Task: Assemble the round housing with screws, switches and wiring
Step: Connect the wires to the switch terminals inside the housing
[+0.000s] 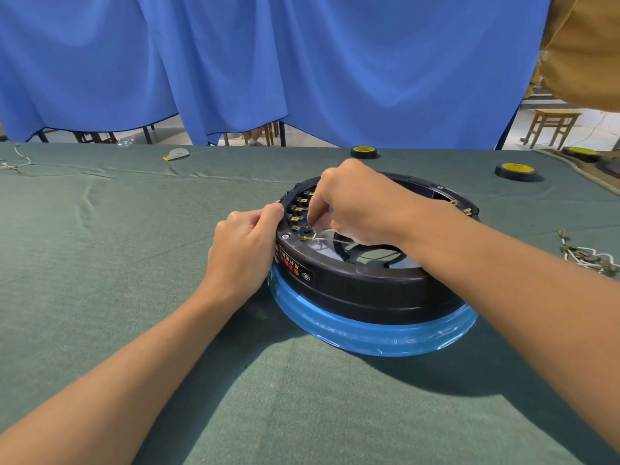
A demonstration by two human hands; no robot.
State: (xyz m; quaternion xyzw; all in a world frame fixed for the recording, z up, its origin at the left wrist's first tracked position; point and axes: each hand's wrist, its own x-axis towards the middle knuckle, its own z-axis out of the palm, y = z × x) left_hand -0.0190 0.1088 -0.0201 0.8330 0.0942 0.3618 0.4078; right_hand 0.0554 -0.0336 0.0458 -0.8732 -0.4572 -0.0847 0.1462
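A round black housing (pixel 362 286) with a blue film-wrapped base lies on the green cloth right of centre. Inside its left wall sits a row of switches with brass terminals (pixel 299 209). My left hand (pixel 246 245) grips the housing's left rim from outside, fingers curled over the edge. Reaching down inside the housing, my right hand (pixel 362 204) pinches a thin white wire (pixel 327 239) with a brass end near the terminals. The pinching fingertips are partly hidden.
The green cloth (pixel 117 263) covers the table. Two black tape rolls with yellow cores (pixel 364 152) (pixel 516 171) lie behind the housing. A bundle of white wires (pixel 590 256) lies at the right edge. A blue curtain hangs along the far edge.
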